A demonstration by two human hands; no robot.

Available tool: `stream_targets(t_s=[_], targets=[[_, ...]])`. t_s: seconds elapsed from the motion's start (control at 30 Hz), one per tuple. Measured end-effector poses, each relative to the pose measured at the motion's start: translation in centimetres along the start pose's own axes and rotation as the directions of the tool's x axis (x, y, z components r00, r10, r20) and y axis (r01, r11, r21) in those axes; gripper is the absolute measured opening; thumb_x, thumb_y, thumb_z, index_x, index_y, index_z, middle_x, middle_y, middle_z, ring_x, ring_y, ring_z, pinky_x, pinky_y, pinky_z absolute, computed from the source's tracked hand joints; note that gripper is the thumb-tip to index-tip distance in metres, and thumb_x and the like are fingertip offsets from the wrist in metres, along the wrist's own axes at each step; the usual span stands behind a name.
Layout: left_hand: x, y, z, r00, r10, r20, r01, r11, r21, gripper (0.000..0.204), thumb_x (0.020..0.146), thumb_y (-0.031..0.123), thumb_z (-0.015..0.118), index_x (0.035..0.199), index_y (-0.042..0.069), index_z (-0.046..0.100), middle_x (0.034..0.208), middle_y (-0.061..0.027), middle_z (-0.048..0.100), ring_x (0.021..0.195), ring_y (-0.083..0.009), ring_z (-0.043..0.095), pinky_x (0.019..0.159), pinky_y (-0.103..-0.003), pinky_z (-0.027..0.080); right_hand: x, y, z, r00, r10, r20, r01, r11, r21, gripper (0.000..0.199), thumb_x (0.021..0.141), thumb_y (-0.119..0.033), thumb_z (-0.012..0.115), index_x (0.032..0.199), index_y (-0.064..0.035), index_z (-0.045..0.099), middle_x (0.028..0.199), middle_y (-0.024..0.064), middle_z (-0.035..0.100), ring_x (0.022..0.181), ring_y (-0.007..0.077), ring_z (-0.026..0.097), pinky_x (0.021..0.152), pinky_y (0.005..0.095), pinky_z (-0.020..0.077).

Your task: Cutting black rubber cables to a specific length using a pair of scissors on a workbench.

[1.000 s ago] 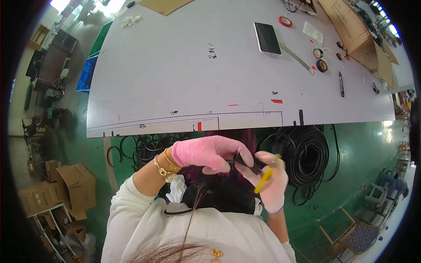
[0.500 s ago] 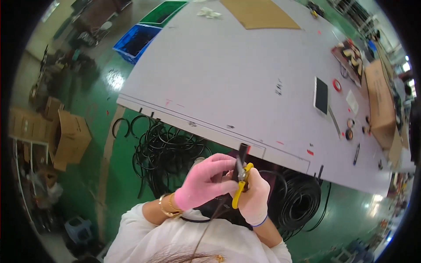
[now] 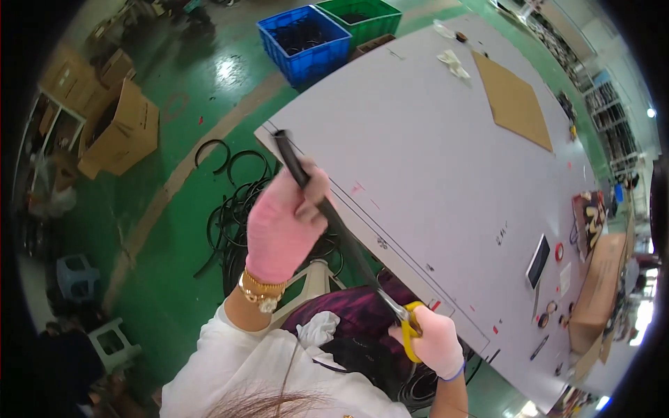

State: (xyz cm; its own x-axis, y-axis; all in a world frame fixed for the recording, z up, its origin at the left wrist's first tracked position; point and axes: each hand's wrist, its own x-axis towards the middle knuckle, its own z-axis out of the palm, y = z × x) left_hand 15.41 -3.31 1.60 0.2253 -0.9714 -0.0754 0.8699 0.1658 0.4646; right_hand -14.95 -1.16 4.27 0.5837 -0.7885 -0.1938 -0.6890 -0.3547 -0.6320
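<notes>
My left hand (image 3: 279, 233), in a pink glove, is raised beside the table's near left edge. Its fingers are closed round a black rubber strip (image 3: 291, 161), whose tube-like upper end sticks out past them. From there the strip slants down to the right. At its lower end are the scissors (image 3: 411, 333) with yellow handles, held in my pale-gloved right hand (image 3: 440, 343). Motion blur hides whether the blades touch the strip or lie against it. Some fingers of the right hand are behind the handles.
The large pale table (image 3: 404, 146) carries a brown board (image 3: 512, 101), a tablet (image 3: 537, 261) and red tape (image 3: 559, 251). Coiled black strips (image 3: 233, 230) lie on the floor at left. A blue crate (image 3: 306, 52) and a green crate (image 3: 362, 24) stand behind. A cardboard box (image 3: 125, 132) stands left.
My left hand has moved up and left with the strip, away from the scissors. My right hand has gone lower and right. The view has turned toward the left.
</notes>
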Motion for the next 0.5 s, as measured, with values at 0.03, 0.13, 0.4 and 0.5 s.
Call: stream_targets(t_s=[0.03,0.13,0.4,0.5], targets=[[0.7,0.6,-0.6,0.999,0.032,-0.015,-0.032,0.999,-0.001,0.023,0.104,0.031,0.05,0.111,0.011,0.06,0.081,0.0035,0.045,0.065,-0.0061,0.037,0.058,-0.021,0.03,0.4,-0.8,-1.0,0.988,0.117,0.101,-0.13,0.983,0.126,0.031,0.072,-0.012,0.088,0.088,0.0006,0.065,0.067,0.0106,0.061,0.055,0.0174,0.057,0.056,0.0305,0.0465],[3.9,0.2,-2.1,0.992,0.124,0.022,-0.117,0.974,-0.193,0.03,0.107,0.04,0.047,0.111,0.012,0.06,0.081,0.0033,0.045,0.063,-0.0066,0.034,0.065,-0.025,0.033,1.2,-0.8,-2.1,0.958,0.201,0.204,-0.267,0.886,0.379,0.03,0.07,-0.011,0.087,0.085,0.0021,0.066,0.069,0.0084,0.064,0.058,0.0126,0.059,0.056,0.0284,0.0465],[12.2,-2.5,-10.5,0.898,0.411,-0.16,-0.282,0.813,0.509,0.024,0.095,0.011,0.067,0.115,0.0,0.061,0.109,-0.0094,0.065,0.086,-0.0167,0.06,0.084,-0.036,0.051,6.5,-1.2,0.4,0.951,-0.29,-0.106,0.273,0.951,-0.148,0.031,0.06,-0.002,0.082,0.078,-0.0029,0.057,0.061,0.0097,0.053,0.053,0.0292,0.054,0.051,0.0361,0.0432],[11.7,-4.2,-8.0,0.705,0.708,-0.028,-0.226,0.262,0.938,0.039,0.088,0.01,0.072,0.126,0.004,0.06,0.122,-0.0154,0.06,0.108,-0.0254,0.06,0.093,-0.041,0.05,7.9,-0.3,0.5,0.935,-0.352,-0.036,0.326,0.897,-0.3,0.033,0.057,0.0,0.077,0.073,-0.0056,0.049,0.063,0.0117,0.053,0.057,0.0357,0.054,0.052,0.0423,0.0433]])
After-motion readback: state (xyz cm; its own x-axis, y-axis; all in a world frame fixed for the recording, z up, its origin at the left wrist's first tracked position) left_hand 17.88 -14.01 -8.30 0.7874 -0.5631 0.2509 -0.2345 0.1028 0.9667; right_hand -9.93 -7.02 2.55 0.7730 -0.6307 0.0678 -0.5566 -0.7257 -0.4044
